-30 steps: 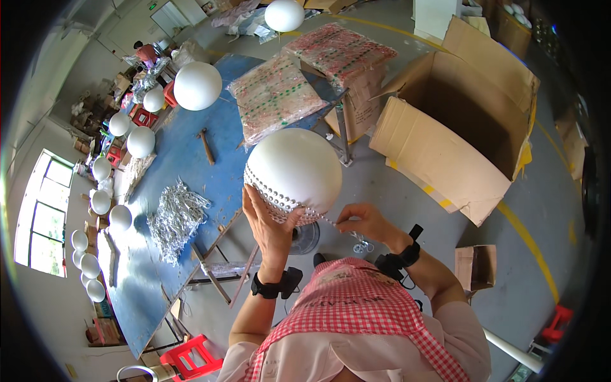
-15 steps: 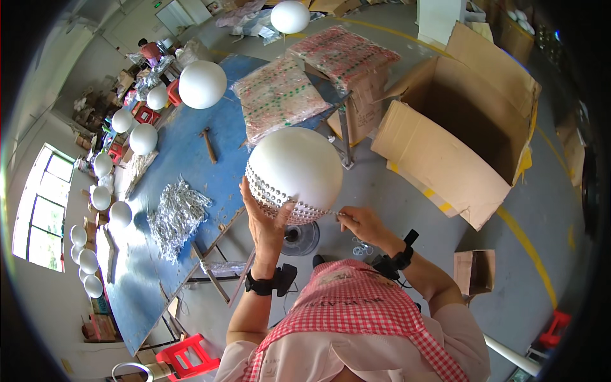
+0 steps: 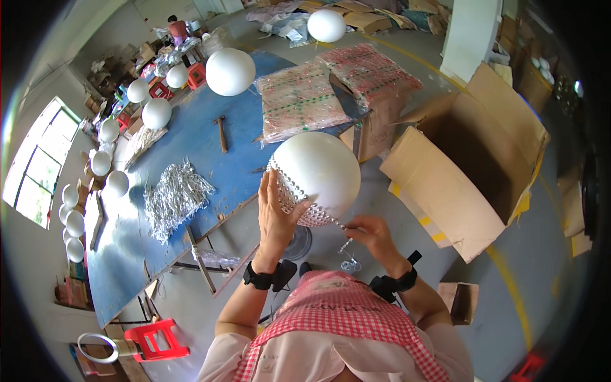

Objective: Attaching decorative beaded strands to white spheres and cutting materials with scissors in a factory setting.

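Note:
A large white ball (image 3: pixel 321 167) is in front of me, its lower left side wrapped in rows of silver bead string (image 3: pixel 294 195). My left hand (image 3: pixel 277 215) grips the ball from the left, fingers up along the beads and thumb across the rows. To the lower right of the ball, my right hand (image 3: pixel 374 238) pinches the bead string where it leaves the ball. The loose tail of the string hangs below those fingers and ends in a small tangle (image 3: pixel 349 263). The far side of the ball is hidden.
A blue table (image 3: pixel 191 137) on the left bears a hammer (image 3: pixel 221 132), a heap of silver strands (image 3: pixel 173 197) and flat plastic-wrapped packs (image 3: pixel 299 102). White balls (image 3: pixel 230 72) stand beyond it. A big open carton (image 3: pixel 445 184) is at right, a red stool (image 3: pixel 157 340) lower left.
The ball and both hands have shifted slightly right and down in the picture as the view turned. My right hand is lower, and more of the string's tail shows beneath it.

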A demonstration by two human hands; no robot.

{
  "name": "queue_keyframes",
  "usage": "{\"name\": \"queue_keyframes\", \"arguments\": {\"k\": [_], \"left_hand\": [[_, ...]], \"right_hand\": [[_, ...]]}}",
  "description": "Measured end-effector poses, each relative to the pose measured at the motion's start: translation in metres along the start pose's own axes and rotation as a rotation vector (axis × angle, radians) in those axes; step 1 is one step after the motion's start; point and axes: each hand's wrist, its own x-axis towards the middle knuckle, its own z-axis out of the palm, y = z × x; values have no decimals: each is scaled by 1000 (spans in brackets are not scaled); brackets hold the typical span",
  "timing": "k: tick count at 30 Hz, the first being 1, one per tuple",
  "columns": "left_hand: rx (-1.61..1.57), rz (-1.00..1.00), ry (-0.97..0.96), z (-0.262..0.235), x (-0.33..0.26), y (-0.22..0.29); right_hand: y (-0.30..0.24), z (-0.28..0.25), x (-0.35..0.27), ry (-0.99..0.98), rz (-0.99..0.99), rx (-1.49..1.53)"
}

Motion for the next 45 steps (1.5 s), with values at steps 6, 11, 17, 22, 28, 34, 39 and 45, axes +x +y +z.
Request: {"name": "queue_keyframes", "arguments": {"k": [6,11,17,22,28,34,39,45], "left_hand": [[-63,-70,23,3,5,-4],[-70,-106,14,7,6,-5],[-148,-168,-2,7,10,-7],[-273,-201,10,4,13,-5],[-243,-262,-24,-9,14,-10],[-147,-110,-109,-5,17,-16],[-201,-186,31,-6,19,-6],[-162,-170,26,-7,18,-2]], "right_hand": [[-13,5,-4,72,-133,28],[-14,6,-7,-19,-200,-13],[9,3,5,171,10,19],[24,-1,12,191,5,16],[29,-3,14,189,27,-42],[15,0,8,106,156,-24],[4,5,4,-6,-105,-247],[15,3,14,74,-3,-687]]}}
